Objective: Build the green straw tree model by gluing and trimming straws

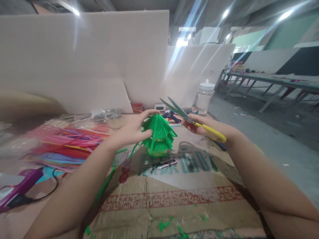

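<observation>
A green cone-shaped tree [159, 131] made of layered fuzzy strips, like pipe cleaners, stands on the cardboard. My left hand [136, 127] grips it from the left, fingers near its tip and thumb on its side. My right hand [199, 124] holds scissors with yellow handles [211, 132] to the right of the tree; their blades [177, 109] are parted and point up and left, apart from the tree. Small thread snips with a pink handle [170, 163] lie on the cardboard in front of the tree.
Colourful pipe cleaners [72, 142] are heaped at left, near a purple device [21, 189] with a black cord. Behind stand a blue glue gun [171, 117] and a lidded clear jar [205, 96]. Green clippings [164, 225] dot the printed cardboard [129, 196]. White boards [82, 59] rise behind.
</observation>
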Demonstrator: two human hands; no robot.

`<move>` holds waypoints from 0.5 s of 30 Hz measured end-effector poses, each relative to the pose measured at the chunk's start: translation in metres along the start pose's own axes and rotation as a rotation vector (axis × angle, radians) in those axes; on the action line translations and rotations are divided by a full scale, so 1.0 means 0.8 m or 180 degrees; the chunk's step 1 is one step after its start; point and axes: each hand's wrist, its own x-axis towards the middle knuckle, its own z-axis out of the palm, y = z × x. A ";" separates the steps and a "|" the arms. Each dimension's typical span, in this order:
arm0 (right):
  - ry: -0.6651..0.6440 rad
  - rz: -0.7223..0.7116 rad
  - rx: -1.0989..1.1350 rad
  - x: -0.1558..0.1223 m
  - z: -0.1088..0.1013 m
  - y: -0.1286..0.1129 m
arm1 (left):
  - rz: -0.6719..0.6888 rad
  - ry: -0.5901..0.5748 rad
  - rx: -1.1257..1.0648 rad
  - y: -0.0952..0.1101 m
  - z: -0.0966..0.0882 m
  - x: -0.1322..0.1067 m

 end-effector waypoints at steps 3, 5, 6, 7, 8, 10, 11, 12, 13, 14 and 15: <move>-0.0043 -0.0082 -0.0170 0.001 -0.002 -0.005 | -0.0072 -0.0219 -0.0644 -0.013 -0.009 0.013; -0.0053 -0.0121 -0.0233 0.001 -0.003 -0.005 | -0.0041 -0.0297 -0.1038 -0.024 -0.014 0.022; -0.0045 -0.0145 -0.0238 0.001 -0.003 -0.004 | -0.0005 -0.0213 -0.1136 -0.029 -0.016 0.026; -0.0034 -0.0176 -0.0228 0.001 -0.004 -0.003 | -0.0045 -0.0146 -0.1219 -0.034 -0.016 0.029; -0.0015 -0.0205 -0.0213 0.000 -0.004 -0.003 | -0.0093 -0.0123 -0.1261 -0.036 -0.015 0.031; 0.0011 -0.0224 -0.0193 -0.003 -0.003 -0.004 | -0.0201 -0.0182 -0.1212 -0.038 -0.011 0.031; 0.0025 -0.0215 -0.0183 -0.005 -0.002 -0.005 | -0.0240 -0.0208 -0.1150 -0.036 -0.008 0.030; 0.0028 -0.0199 -0.0171 -0.007 -0.001 -0.007 | -0.0270 -0.0197 -0.1072 -0.033 -0.006 0.028; 0.0035 -0.0181 -0.0156 -0.009 -0.001 -0.008 | -0.0294 -0.0144 -0.0982 -0.030 -0.004 0.026; 0.0045 -0.0165 -0.0142 -0.010 0.000 -0.010 | -0.0325 -0.0066 -0.0881 -0.025 -0.003 0.024; 0.0062 -0.0152 -0.0129 -0.011 0.001 -0.011 | -0.0366 -0.0001 -0.0769 -0.021 -0.002 0.022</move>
